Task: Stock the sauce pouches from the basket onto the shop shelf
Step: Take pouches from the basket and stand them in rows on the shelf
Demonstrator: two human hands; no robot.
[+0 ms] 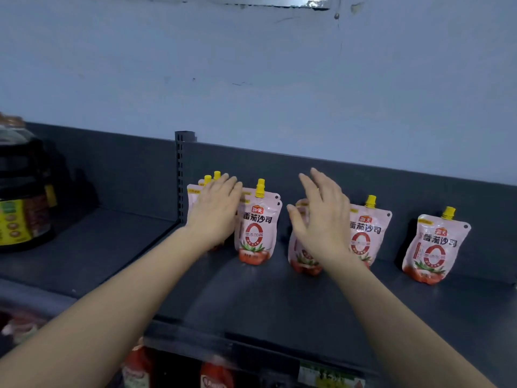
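Pink yellow-capped sauce pouches (257,228) stand along the back of the dark grey metal shelf (251,303). Left hand (215,211) lies flat on the leftmost group. Right hand (321,219) has fingers spread and empty; contact unclear. Step: probably straightening. Next: reach for the basket, unseen.

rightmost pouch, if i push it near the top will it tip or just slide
Probably tips: the rightmost pouch stands alone on a narrow base, with its yellow cap up high. Likely soft, not stiff: its glossy front bulges. The film may be slippery.
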